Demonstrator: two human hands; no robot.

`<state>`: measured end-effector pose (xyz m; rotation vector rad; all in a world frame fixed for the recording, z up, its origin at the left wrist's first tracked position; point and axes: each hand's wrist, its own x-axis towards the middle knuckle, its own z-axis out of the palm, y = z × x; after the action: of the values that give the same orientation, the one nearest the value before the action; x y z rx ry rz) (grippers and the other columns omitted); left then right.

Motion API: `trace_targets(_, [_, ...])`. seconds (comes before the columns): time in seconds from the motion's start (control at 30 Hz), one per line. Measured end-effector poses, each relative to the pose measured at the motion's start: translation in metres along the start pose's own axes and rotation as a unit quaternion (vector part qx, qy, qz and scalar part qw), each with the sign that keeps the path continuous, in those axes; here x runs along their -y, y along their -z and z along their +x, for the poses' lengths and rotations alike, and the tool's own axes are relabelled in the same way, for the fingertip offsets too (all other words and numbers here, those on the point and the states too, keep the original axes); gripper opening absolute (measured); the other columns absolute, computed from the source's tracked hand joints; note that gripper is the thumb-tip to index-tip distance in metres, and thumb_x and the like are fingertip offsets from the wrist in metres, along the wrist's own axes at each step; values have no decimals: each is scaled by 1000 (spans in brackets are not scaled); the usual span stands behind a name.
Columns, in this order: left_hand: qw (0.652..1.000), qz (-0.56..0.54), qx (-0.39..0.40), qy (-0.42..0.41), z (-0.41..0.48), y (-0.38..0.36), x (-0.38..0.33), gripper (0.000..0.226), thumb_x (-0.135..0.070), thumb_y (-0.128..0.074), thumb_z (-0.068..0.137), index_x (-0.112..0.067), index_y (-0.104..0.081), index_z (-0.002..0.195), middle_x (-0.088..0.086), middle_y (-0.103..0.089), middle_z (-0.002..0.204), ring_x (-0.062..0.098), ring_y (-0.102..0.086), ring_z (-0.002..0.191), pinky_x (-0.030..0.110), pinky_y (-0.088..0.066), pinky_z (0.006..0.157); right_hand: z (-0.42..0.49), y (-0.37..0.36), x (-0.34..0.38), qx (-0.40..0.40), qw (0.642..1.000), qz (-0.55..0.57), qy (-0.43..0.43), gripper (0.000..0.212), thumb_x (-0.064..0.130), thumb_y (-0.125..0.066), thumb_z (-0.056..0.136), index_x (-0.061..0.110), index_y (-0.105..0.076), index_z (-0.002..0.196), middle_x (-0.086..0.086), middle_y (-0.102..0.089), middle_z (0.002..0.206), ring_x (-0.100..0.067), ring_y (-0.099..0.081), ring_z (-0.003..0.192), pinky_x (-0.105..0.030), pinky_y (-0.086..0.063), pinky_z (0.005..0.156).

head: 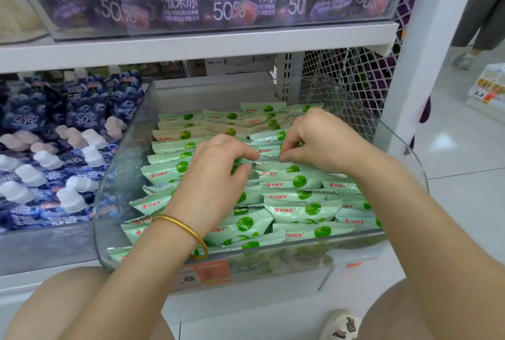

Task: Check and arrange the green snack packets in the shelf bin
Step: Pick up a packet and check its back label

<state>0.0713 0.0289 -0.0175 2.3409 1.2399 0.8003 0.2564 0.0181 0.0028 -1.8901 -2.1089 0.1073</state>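
Both hands, left hand and right hand, pinch one glossy, crimp-edged green packet, lying crosswise, in the clear plastic bin.

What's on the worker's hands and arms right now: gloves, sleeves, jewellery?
No gloves and no sleeves in view: both forearms are bare. The left wrist carries a plain gold bangle, smooth and round. The right hand and wrist show no jewellery.
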Motion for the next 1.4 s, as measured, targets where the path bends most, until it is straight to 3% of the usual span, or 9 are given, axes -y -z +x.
trace_targets(0.17, [1000,-3,-6,8,0,2,0,21,-14,-56,90,-23,-66,106,-7,-53,112,16,-44,119,32,-36,102,2,-2,2,-36,999,-28,19,12,30,-66,86,19,-71,81,7,-63,89,-19,-49,98,-39,-45,87])
trace_targets(0.37, [998,-35,-40,24,1,3,-2,31,-19,-58,88,-21,-55,119,-8,-46,112,16,-44,117,36,-40,100,-2,1,6,-159,983,71,57,8,19,-60,89,17,-63,81,4,-56,89,-16,-53,89,-41,-46,81])
trace_targets(0.57, [990,-127,-61,14,1,7,-4,48,-30,-61,84,-20,-46,128,-7,-51,124,5,-48,115,34,-43,99,-7,7,17,-308,935,159,68,7,18,-58,88,17,-62,82,10,-54,79,0,-49,78,-17,-40,74])
trace_targets(0.63, [988,-148,-54,-2,0,8,-6,42,-29,-62,84,-24,-49,123,-12,-56,118,1,-51,110,26,-43,97,-8,10,23,-335,909,240,59,7,17,-59,87,20,-61,81,16,-55,77,5,-51,74,-10,-38,71])
trace_targets(0.7, [985,-158,-62,-10,0,9,-8,33,-25,-63,85,-29,-51,115,-18,-58,106,-5,-54,99,13,-43,86,-8,11,29,-329,883,332,32,10,14,-62,88,20,-63,79,16,-58,74,8,-53,69,-9,-40,68])
trace_targets(0.87, [960,-268,-74,23,-1,16,-6,18,-15,-64,85,-26,-59,99,-3,-68,100,11,-64,89,33,-55,77,-4,7,31,-252,819,513,-43,7,19,-65,86,22,-67,81,11,-66,72,-3,-60,68,-23,-48,62])
trace_targets(0.97, [931,-355,-52,68,-3,22,-6,17,-12,-62,86,-16,-61,102,4,-70,98,11,-67,82,23,-56,62,-2,4,33,-171,786,590,-73,14,31,-67,80,20,-66,88,2,-69,79,-13,-66,71,-31,-53,60])
trace_targets(1.17, [903,-423,22,74,-10,28,2,26,-4,-62,83,-6,-61,109,5,-73,98,12,-68,81,22,-56,65,3,-2,39,-183,764,610,-103,15,23,-64,86,17,-65,73,5,-67,63,-10,-61,56,-30,-53,56])
trace_targets(1.4, [900,-430,39,62,-13,32,8,31,5,-59,82,-11,-61,108,1,-73,97,10,-68,80,20,-55,65,6,-6,45,-179,750,625,-121,17,23,-64,87,17,-66,71,4,-67,63,-10,-62,57,-33,-53,61])
